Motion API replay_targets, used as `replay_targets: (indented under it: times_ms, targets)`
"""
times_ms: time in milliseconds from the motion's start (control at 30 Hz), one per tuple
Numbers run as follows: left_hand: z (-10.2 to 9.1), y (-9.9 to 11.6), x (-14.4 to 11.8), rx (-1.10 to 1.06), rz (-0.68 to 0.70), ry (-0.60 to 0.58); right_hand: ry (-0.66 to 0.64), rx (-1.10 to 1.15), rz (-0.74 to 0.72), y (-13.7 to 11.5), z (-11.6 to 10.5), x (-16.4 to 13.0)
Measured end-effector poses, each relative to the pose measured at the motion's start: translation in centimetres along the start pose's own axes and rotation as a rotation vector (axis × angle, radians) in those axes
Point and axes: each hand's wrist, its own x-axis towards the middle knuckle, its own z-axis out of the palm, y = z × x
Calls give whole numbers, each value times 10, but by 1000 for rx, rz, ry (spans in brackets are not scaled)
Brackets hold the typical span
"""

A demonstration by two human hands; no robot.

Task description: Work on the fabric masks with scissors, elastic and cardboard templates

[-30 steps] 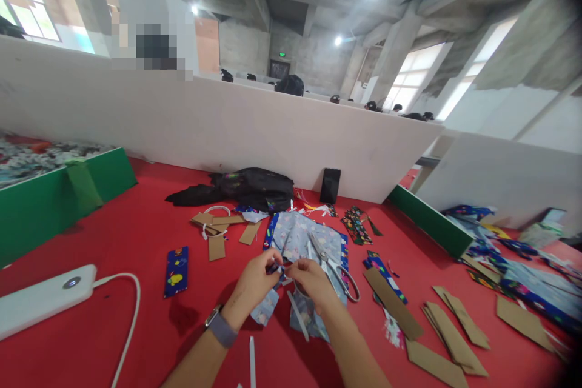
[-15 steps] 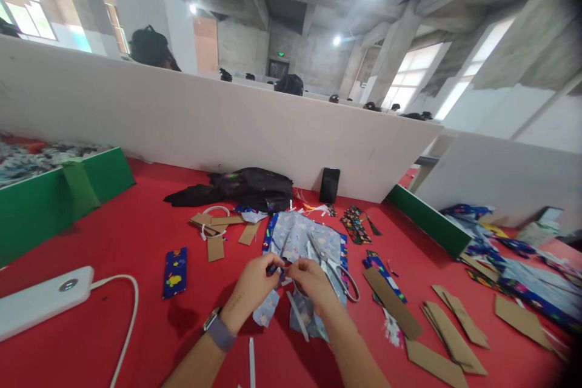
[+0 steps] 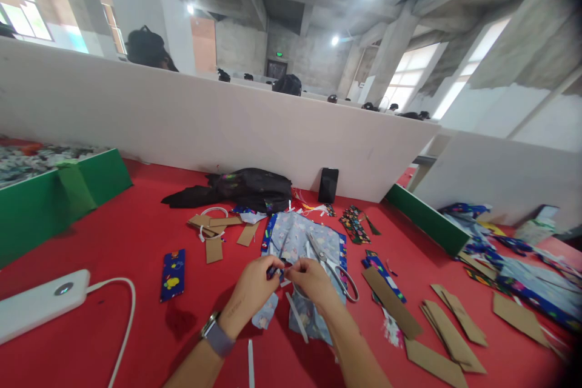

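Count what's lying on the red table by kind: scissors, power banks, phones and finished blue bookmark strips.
Scissors: 1
Power bank: 1
Phone: 1
Blue bookmark strip: 1 clear of the pile; others too cluttered to tell
Total: 4

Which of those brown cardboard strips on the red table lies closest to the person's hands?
The long brown cardboard strip just beyond the scissors, beside the right hand. The other cardboard pieces lie farther off, at the far left and far right.

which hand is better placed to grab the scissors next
Right. The right hand lies just beside the scissors on the fabric; the left hand is farther off, on the other side.
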Motion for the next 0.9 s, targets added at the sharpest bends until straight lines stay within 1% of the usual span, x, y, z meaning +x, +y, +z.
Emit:
replay_targets:
  times_ms: [67, 233, 367, 433, 500, 600, 700, 800, 900]
  targets:
    - [-1, -1, 1, -64, -10, 8, -40, 79, 20, 1, -3, 0]
    - [-6, -1, 3, -340, -92, -34, -290, 477, 37, 2, -7, 1]
    - [-8, 2, 1, -606, -170, -86, -379, 722, 24, 0, -6, 0]
    - [-9, 3, 1, -659, -199, -91, -381, 770, 35, -1, -6, -1]
    - [-9, 4, 0, -641, -191, -71, -355, 769, 58, -1, -6, -1]
    - [-7, 3, 1, -557, -150, -35, -310, 694, 79, 0, -7, 0]
    - [-5, 2, 1, -530, -131, -31, -294, 607, 55, 0, -6, 0]
    - [-5, 1, 2, -613, -120, -63, -294, 635, 31, -1, -5, 0]
    - [-6, 3, 2, -703, -156, -89, -295, 696, 40, -3, -4, -1]
